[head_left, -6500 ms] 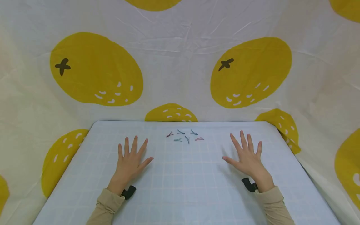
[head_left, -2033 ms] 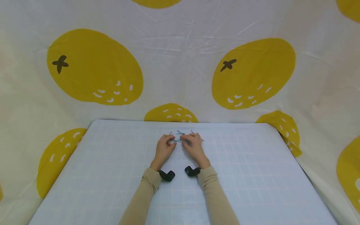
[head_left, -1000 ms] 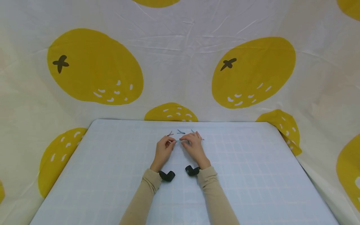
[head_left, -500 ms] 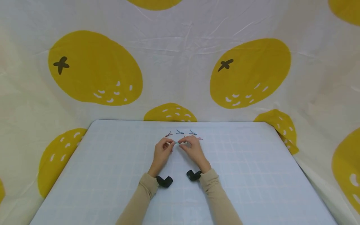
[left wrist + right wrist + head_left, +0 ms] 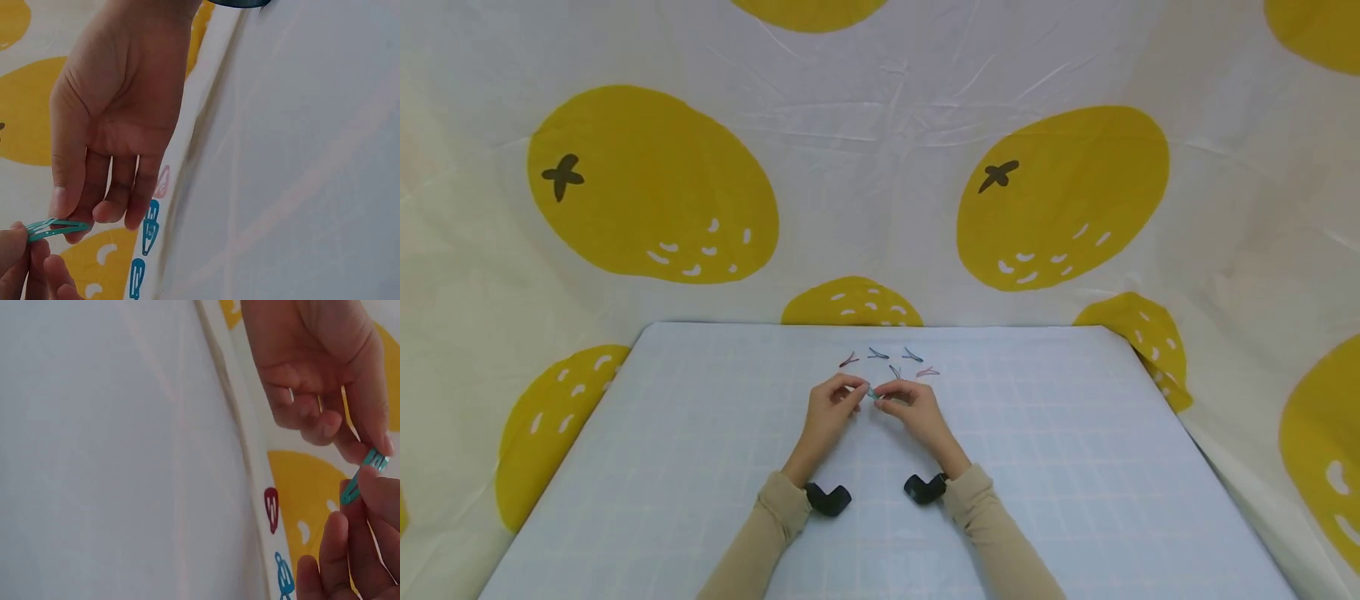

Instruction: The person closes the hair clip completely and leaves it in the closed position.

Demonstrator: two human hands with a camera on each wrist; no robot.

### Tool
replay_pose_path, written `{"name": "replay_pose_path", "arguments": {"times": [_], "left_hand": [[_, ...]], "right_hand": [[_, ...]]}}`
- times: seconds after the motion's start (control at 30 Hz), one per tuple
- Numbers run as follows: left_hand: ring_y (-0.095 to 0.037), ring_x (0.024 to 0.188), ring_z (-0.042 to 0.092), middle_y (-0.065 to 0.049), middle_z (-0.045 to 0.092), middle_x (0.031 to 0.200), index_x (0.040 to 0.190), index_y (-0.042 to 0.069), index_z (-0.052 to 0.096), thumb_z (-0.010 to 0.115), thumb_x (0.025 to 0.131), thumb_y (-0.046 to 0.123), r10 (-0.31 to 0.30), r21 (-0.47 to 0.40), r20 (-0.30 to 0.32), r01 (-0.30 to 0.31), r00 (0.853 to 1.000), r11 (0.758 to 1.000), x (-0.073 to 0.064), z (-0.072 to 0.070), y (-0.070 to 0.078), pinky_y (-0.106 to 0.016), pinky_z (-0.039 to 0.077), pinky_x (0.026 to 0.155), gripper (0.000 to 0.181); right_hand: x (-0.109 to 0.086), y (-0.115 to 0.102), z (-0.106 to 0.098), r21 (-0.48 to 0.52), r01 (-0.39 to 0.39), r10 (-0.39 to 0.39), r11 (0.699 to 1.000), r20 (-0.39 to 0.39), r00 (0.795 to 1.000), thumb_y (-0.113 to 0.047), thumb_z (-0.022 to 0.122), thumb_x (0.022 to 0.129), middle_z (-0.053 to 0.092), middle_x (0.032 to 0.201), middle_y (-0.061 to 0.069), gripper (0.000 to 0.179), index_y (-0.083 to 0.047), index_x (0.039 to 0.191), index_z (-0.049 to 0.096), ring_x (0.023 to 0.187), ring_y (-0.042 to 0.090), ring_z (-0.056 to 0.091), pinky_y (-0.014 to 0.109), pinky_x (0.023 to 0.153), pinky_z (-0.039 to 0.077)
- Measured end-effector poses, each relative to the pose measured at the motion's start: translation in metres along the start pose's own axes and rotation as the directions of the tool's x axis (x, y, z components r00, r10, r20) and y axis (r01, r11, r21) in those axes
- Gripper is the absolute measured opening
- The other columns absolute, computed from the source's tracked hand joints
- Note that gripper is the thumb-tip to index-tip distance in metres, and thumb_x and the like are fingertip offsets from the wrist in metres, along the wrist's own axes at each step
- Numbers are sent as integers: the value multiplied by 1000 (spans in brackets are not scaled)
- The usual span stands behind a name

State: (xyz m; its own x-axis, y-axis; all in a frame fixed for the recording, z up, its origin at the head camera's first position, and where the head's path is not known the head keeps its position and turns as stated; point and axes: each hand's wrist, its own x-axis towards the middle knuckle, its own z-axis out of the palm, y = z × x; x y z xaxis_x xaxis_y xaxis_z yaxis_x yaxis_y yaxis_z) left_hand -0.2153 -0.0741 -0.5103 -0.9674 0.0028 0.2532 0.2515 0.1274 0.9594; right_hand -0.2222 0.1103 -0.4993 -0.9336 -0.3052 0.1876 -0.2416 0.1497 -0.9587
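Both hands meet over the table around one teal snap hair clip (image 5: 872, 392). My left hand (image 5: 829, 412) pinches its narrow end between thumb and forefinger. At the wide end, the fingertips of my right hand (image 5: 921, 414) grip it. In the left wrist view the hair clip (image 5: 57, 230) shows its two arms spread apart. The right wrist view has the same hair clip (image 5: 360, 479) slanting between both hands, its middle partly behind a thumb. Beyond the hands lie a dark red hair clip (image 5: 848, 359), a blue one (image 5: 878, 354) and a pink one (image 5: 928, 372).
Another blue hair clip (image 5: 913, 355) lies at the back right of the group, and a dark one (image 5: 896, 372) just behind my right hand. The pale checked table (image 5: 1075, 467) ends at a back edge before a lemon-print cloth (image 5: 865, 208).
Both hands came together from spread positions flat over the table. They took the teal hair clip from the group and drew it nearer. The other clips stayed put.
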Motion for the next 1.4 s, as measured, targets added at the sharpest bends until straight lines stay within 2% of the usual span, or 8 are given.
{"name": "replay_pose_path", "arguments": {"times": [0.2,0.33,0.5,0.77,0.83,1.0,1.23,1.4], "left_hand": [[-30,62,55,-14,62,70,97,11,73,74,91,28,-56,-74,24,58,998,996,-10,-2,0,-25,45,54,18],[-30,62,54,-9,59,68,96,10,72,74,91,25,-108,-83,41,111,993,990,-17,-1,3,-24,44,54,16],[-23,64,55,-10,61,78,100,13,73,75,90,29,-138,-85,69,143,988,986,-21,-1,-1,-25,45,56,20],[-21,69,56,-4,65,99,109,21,74,74,90,33,-100,-91,116,111,988,990,-34,-5,-8,-25,47,60,23],[-20,71,56,-4,65,103,110,20,74,73,91,32,-87,-104,124,100,988,989,-36,-6,-9,-26,47,61,23],[-18,73,57,-9,65,109,111,13,74,73,91,22,-28,-134,119,44,992,990,-37,-7,-12,-25,47,61,21],[-24,76,57,-17,62,110,114,2,70,71,91,7,49,-151,159,-25,986,988,-41,-6,1,-24,49,63,23],[-29,72,58,-13,64,99,114,5,71,70,92,8,53,-124,159,-33,986,992,-42,-6,4,-27,50,61,22]], "right_hand": [[-15,-24,8,151,-126,123,980,29,992,0,68,91,71,103,16,21,11,108,68,91,13,67,30,85,54],[-18,-10,15,256,-186,185,949,29,982,-5,69,91,72,104,10,23,8,111,68,94,16,66,34,87,53],[-21,8,21,417,-246,250,875,45,967,-4,68,92,72,107,9,26,7,116,67,97,18,66,32,88,53],[-28,9,31,651,-280,303,705,80,949,3,59,96,70,108,8,19,0,111,70,98,18,65,30,92,51],[-29,10,33,667,-258,278,699,79,957,5,58,96,70,106,9,18,2,110,69,96,18,65,31,91,52],[-30,11,36,650,-191,212,736,46,976,6,59,95,72,99,8,16,2,107,68,92,18,67,33,89,53],[-32,10,34,638,-130,188,759,-23,982,4,61,95,70,96,5,15,-6,96,72,88,15,67,29,84,54],[-31,11,34,608,-114,193,786,-65,979,0,64,94,69,94,4,11,-8,94,73,84,14,63,27,79,53]]}}
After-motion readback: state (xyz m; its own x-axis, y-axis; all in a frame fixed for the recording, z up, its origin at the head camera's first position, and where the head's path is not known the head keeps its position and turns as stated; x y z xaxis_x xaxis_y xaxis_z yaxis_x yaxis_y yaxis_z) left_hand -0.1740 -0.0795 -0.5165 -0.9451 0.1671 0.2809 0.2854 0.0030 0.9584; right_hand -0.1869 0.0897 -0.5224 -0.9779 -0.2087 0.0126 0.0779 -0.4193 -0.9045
